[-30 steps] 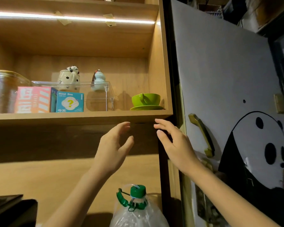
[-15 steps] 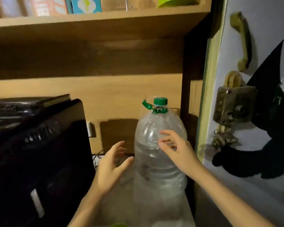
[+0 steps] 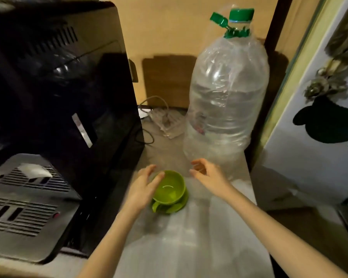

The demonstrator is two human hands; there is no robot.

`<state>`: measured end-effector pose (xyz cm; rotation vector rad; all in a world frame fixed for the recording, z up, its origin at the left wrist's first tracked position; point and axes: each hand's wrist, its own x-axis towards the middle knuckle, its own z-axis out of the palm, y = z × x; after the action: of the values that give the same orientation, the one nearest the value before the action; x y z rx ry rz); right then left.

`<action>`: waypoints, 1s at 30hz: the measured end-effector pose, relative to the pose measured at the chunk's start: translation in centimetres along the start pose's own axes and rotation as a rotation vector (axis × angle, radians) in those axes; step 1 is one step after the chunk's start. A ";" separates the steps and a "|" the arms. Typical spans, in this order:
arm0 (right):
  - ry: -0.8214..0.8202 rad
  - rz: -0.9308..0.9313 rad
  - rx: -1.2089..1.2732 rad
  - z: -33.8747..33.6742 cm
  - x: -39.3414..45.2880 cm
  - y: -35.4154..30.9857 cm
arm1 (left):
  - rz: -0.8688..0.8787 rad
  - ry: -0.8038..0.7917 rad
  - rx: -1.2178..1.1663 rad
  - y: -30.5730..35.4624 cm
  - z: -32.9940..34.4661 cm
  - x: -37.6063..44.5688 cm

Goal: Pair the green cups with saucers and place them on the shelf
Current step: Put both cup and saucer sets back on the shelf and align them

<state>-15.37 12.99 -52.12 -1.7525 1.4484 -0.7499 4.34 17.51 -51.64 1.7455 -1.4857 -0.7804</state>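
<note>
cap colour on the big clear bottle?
Green, like its collar ring, on the bottle cap; head view shows it clearly.

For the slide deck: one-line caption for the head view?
Both open hands, left and right, flank green cup on saucer.

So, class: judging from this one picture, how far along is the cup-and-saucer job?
Done: the green cup already sits on its saucer on the counter, so this pair is matched. In hand: nothing yet; the left hand and right hand hover open on either side of it, neither with a grip. Left: lifting the pair onto the shelf, which is out of view here.
</note>
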 end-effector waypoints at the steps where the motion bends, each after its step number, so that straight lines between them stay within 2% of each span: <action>1: -0.016 0.042 0.004 0.9 0.0 0.7 | -0.024 0.028 -0.028 -0.8 0.1 -0.5; 5: -0.072 0.189 0.030 3.5 0.1 3.4 | -0.170 0.155 -0.158 -4.0 0.9 -2.5; 9: -0.114 0.401 0.114 5.2 0.2 4.7 | -0.418 0.131 -0.314 -6.6 1.7 -2.1; 14: -0.206 0.518 0.166 6.3 0.8 4.9 | -0.551 0.014 -0.366 -7.7 2.1 0.2; 20: -0.190 0.535 0.301 6.5 1.4 5.3 | -0.543 -0.056 -0.340 -8.9 2.5 2.0; 27: -0.178 0.523 0.337 6.3 1.5 5.5 | -0.530 0.009 -0.195 -8.5 3.0 2.2; 30: -0.164 0.490 0.352 5.7 1.8 5.6 | -0.567 0.043 -0.251 -8.1 3.3 1.9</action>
<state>-13.54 11.67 -59.98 -1.1048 1.4491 -0.5425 6.57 15.97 -60.19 1.9857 -0.8140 -1.1463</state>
